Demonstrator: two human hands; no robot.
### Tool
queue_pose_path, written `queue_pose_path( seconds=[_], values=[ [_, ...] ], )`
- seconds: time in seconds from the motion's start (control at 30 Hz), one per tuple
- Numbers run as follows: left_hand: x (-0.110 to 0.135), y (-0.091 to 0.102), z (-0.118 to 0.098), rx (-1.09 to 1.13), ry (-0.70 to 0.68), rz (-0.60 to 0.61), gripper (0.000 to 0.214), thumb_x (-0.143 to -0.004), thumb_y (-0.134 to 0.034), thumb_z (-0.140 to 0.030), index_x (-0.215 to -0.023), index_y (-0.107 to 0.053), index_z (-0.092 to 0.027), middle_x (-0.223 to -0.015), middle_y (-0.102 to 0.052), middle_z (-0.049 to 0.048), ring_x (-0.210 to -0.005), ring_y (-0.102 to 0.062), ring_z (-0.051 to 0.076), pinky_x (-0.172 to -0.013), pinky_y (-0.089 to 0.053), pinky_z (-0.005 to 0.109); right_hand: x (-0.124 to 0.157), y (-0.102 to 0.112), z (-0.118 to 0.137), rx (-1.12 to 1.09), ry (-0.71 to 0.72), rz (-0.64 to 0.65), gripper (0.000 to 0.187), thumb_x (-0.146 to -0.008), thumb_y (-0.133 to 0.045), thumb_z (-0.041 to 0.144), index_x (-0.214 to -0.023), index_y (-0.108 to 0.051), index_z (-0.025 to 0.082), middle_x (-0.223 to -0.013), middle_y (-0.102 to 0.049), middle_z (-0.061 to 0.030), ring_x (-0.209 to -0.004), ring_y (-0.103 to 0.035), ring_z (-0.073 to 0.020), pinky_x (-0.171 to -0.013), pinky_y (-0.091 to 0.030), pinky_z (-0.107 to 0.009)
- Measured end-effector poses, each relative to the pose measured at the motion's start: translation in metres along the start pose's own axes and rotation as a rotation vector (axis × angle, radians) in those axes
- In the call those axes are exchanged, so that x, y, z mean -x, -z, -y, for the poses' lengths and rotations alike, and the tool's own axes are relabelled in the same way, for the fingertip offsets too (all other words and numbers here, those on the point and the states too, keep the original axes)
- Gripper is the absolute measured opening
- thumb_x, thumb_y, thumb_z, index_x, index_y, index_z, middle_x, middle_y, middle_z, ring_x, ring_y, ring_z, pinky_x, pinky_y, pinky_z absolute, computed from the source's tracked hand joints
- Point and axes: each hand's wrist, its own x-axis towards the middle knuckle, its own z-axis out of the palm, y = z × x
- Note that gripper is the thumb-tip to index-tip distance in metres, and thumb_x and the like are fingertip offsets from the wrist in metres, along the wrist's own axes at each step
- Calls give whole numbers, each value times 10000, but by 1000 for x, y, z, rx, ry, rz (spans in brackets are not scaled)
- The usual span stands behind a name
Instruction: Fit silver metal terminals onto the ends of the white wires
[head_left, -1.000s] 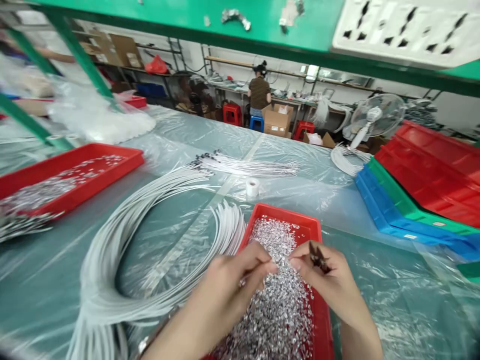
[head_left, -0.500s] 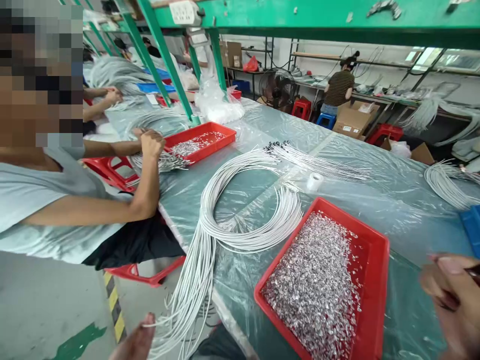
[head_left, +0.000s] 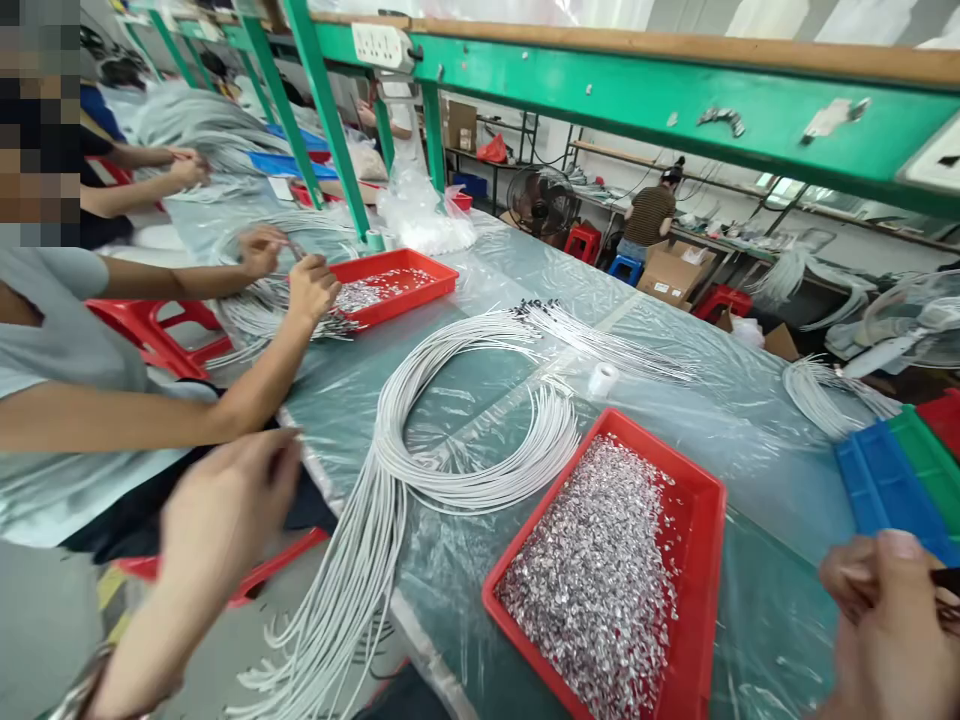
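My left hand (head_left: 225,512) hangs in the air off the table's left edge, its bent fingers pointing at a thick bundle of white cables (head_left: 420,470); they are smeared by motion and nothing shows in them. At the lower right my right hand (head_left: 881,610) is closed in a fist, with a thin dark thing (head_left: 946,578) poking out of it at the frame's edge. Between the hands a red tray (head_left: 709,560) heaped with small shiny metal pieces (head_left: 600,570) rests on the plastic-covered table (head_left: 765,440).
A co-worker sits close on the left, one arm (head_left: 150,420) reaching to a second red tray (head_left: 435,285). A roll of white tape (head_left: 602,379) lies beyond my tray. Stacked blue and green trays (head_left: 885,480), a fan (head_left: 922,330) and green frame posts (head_left: 330,120) border the table.
My hands have come apart from over the tray. The view swung left; my left hand then rose beside the cable bundle, while my right hand stays closed at the right.
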Motion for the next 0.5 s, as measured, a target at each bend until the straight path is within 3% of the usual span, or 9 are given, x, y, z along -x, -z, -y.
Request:
queue_pose_path(
  seconds=[0.07,0.17,0.3,0.4,0.5],
  values=[
    [-8,-30,-41,88,-248,219,241,-888,-451,-387,-913,-614,-211,-981,-668,18,-954,-581,217,-845,-416,294,11,-8,12,-42,9,-29,295,-619,-842,305,-525,-575,222,-505,-411,14,-479,-357,-135,-490,-223,-368],
    [-9,-92,-103,156,-477,477,191,-913,-516,-318,-931,-638,-172,-940,-683,34,-883,-628,171,-816,-476,305,16,-9,14,-82,-18,64,267,-618,-853,269,-601,-599,187,-490,-408,48,-457,-342,-104,-485,-210,-324],
    [-19,-164,-165,136,-474,564,211,-918,-546,-317,-992,-615,-131,-970,-651,55,-879,-634,189,-806,-517,397,17,-7,7,-138,-4,131,405,-694,-806,348,-522,-486,167,-488,-390,58,-464,-342,-84,-459,-217,-269],
    [-33,-196,-192,131,-429,597,250,-900,-578,-302,-1085,-587,-133,-1083,-620,78,-947,-619,211,-823,-521,417,18,-11,9,-109,-2,134,233,-729,-790,295,-854,-629,183,-511,-397,81,-461,-322,-76,-461,-240,-234],
    [-41,-208,-203,168,-383,619,262,-900,-579,-292,-1111,-574,-137,-1107,-608,82,-948,-616,212,-814,-527,415,19,-15,16,-166,-7,119,388,-782,-740,298,-1125,-581,216,-524,-325,103,-441,-284,-71,-441,-235,-207]
  ],
)
